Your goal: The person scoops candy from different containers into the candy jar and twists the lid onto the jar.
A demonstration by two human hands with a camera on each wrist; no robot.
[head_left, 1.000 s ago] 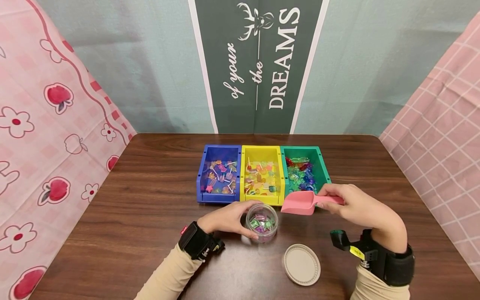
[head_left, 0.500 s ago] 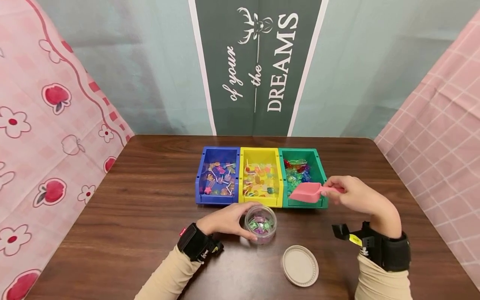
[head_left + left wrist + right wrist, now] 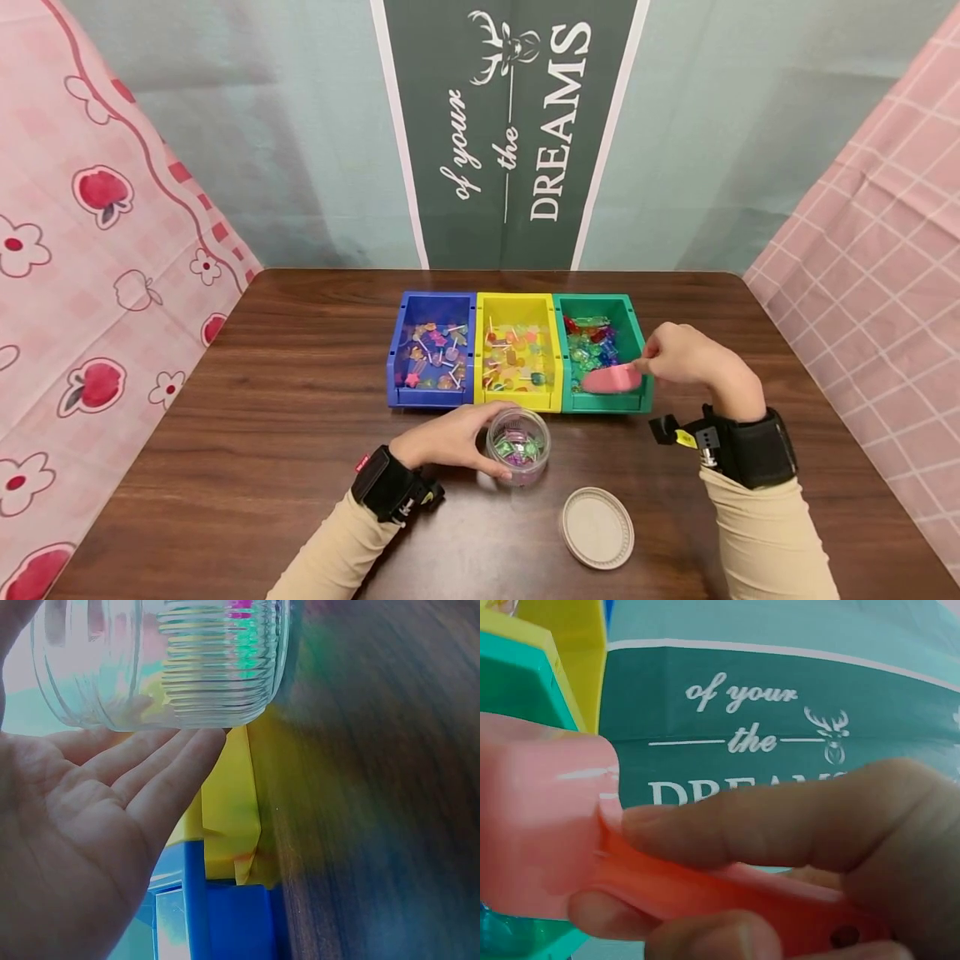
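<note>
The right hand (image 3: 684, 354) grips the pink scoop (image 3: 611, 379) by its handle; the blade is at the front of the green bin (image 3: 607, 403). The left hand (image 3: 450, 437) holds the clear jar (image 3: 214, 690) between thumb and fingers on the surface (image 3: 300, 358).

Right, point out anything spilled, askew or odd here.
No spill shows: the visible candies lie in the bins and jar. Only the lettering on the cloth looks odd: it runs sideways in the head view.
</note>
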